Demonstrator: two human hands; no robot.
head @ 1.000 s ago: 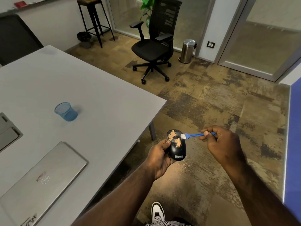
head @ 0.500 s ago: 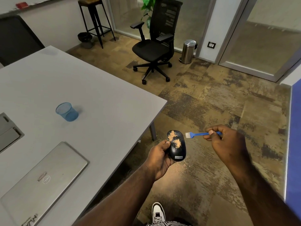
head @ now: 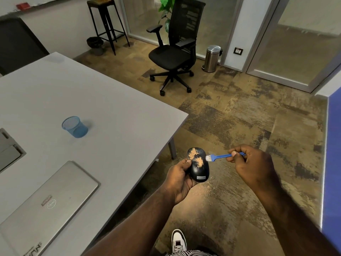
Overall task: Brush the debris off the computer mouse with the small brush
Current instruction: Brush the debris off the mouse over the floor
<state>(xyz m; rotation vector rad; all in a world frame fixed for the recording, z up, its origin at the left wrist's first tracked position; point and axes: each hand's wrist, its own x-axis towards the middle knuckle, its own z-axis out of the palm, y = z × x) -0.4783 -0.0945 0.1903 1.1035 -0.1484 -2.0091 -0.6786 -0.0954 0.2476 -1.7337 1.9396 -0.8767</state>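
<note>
1. The left hand [head: 180, 179] curls round the black mouse [head: 198, 166] from below and holds it off the tabletop [head: 110, 111] edge, over the floor [head: 239, 117], top face up
2. The right hand [head: 249, 163] pinches the blue brush [head: 220, 157] by the far end of its handle, thumb on top, fingers curled under
3. Half a second ago the bristles hung clear to the right of the mouse; now they touch its right edge, just beside the lower orange patch
4. A second ago the bristles were in the same place, so this reads as a repeated stroke, not a first approach
5. Two patches of debris [head: 196, 157] sit on the upper half of the mouse; they look slightly thinner than a second ago, so most of the job is probably left
6. Orange dust lies on the floor below the hands
7. On the tabletop, well apart from the hands: a shut laptop [head: 49, 198] and a blue mesh cup [head: 74, 126]
</note>
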